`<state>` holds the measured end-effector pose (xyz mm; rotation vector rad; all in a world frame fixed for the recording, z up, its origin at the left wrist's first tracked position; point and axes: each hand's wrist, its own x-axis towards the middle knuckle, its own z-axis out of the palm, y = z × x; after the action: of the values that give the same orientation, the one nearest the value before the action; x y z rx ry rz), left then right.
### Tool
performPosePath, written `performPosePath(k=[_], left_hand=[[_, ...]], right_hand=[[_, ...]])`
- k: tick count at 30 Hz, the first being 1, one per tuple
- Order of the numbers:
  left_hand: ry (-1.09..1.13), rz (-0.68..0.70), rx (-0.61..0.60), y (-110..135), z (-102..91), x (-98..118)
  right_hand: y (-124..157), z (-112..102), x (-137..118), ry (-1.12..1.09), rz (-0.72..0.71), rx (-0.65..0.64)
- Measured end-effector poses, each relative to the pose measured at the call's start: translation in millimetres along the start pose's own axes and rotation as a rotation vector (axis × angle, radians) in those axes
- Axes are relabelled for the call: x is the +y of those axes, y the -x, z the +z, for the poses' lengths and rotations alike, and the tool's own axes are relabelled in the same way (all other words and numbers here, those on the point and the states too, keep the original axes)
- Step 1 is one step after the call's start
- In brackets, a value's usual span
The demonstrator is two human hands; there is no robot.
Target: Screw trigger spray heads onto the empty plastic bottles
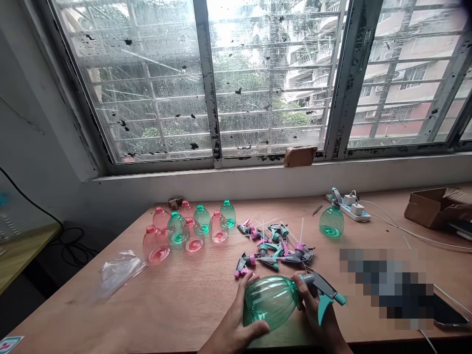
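A translucent green spray bottle [271,300] lies tilted sideways between my two hands, just above the front edge of the table. Its base and lower body are gripped by my left hand [239,314], thumb in front and fingers behind. At the neck, my right hand [309,300] is closed around the collar of the grey and teal spray head [324,290], whose trigger points down to the right. Beyond them lies a pile of loose spray heads [276,246] in grey, pink and teal with thin white tubes.
Several pink and green bottles [193,236] without heads stand at the back left, near a clear plastic bag [121,268]. A green bottle with its head [332,221] stands by a power strip [356,211]. Right are a cardboard box [429,209], cables and a blurred-out phone [448,312].
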<state>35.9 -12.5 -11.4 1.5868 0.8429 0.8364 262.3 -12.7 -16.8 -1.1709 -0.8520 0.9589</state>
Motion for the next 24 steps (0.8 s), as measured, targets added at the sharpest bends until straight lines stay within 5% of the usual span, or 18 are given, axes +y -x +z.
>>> performPosePath(k=[4,11,18,24], left_hand=[[0.071,-0.011,0.017,-4,-4.4,-5],[-0.19,0.051,0.034,-9,0.5,-30],[0.101,0.046,0.025,-6,-7.3,-21],[0.079,0.069,-0.022,-8,-5.9,-25]], right_hand=[[2,3,-3,-0.01,0.009,-0.012],[0,0,-1,0.051,0.027,0.01],[0,0,1,0.006,0.012,0.003],[-3,-5,11,-0.016,0.04,0.098]])
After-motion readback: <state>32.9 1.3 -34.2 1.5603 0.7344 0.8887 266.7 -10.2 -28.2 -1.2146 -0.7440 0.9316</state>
